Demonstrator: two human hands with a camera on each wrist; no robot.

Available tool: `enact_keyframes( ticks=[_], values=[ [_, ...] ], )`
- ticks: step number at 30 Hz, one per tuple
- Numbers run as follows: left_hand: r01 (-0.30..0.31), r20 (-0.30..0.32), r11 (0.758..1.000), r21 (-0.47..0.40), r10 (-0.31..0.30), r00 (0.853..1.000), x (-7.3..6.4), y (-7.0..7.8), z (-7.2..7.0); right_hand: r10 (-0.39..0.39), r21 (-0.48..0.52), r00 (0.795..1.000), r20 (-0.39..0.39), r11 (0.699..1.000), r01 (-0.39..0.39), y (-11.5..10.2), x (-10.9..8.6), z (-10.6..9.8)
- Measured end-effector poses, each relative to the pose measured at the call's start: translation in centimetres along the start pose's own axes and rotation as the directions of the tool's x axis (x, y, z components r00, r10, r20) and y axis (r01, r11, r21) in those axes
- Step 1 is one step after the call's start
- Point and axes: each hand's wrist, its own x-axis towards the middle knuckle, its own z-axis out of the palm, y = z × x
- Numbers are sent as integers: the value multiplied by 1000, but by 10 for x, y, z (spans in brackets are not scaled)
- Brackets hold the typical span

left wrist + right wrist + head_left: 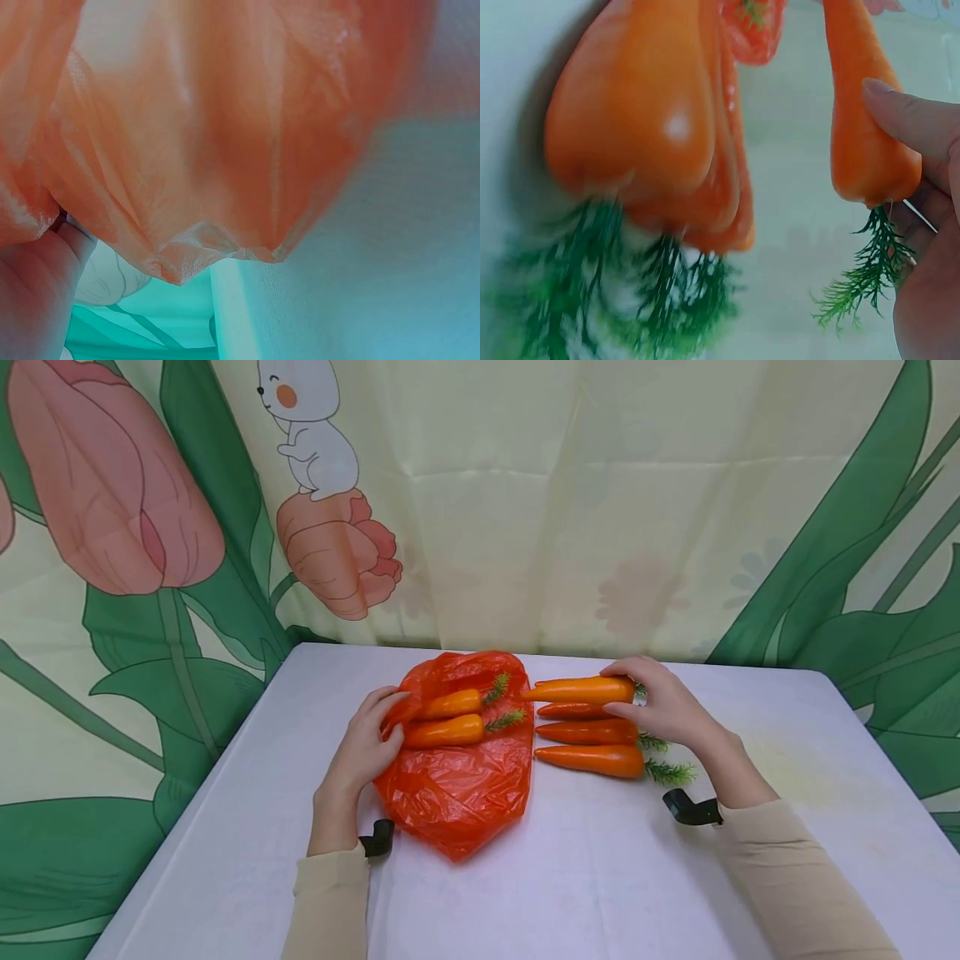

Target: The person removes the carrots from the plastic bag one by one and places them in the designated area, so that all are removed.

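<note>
My left hand [366, 739] pinches the left edge of a crumpled red plastic bag [461, 793]. Two carrots [450, 732] with green tops lie at the bag, their tips pointing left toward the pinched fold. In the left wrist view the bag [225, 150] covers most of the picture, hiding much of the hand. My right hand [660, 702] grips an orange carrot [866, 135] near its leafy end, thumb on one side. Its tip points left, reaching the bag's right edge in the head view. Below it, more carrots [592, 761] lie in a row.
A white-covered table [600, 877] carries everything. Behind its far edge hangs a curtain [510, 527] printed with tulips and a rabbit. Black wrist mounts [690, 810] stick out by both sleeves.
</note>
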Motion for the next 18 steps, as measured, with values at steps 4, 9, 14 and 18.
enact_keyframes(
  ticks=[4, 9, 14, 18],
  values=[
    [-13, -2, 1000, -1, 13, 1000, 0, 0, 0, 1, -1, 1000, -20, 1000, -1, 10, -7, -8],
    [0, 2, 1000, -2, 0, 1000, 0, 0, 0, 17, -26, 999, -41, 999, -19, 22, -15, -18],
    [-1, 0, 1000, -4, 1, 1000, 0, 0, 1, 49, -42, 998, -44, 998, -51, 34, -21, -28],
    [-15, -5, 1000, -1, 15, 1000, 1, -1, 1, 97, -40, 995, -35, 994, -98, 43, -27, -36]
  ],
)
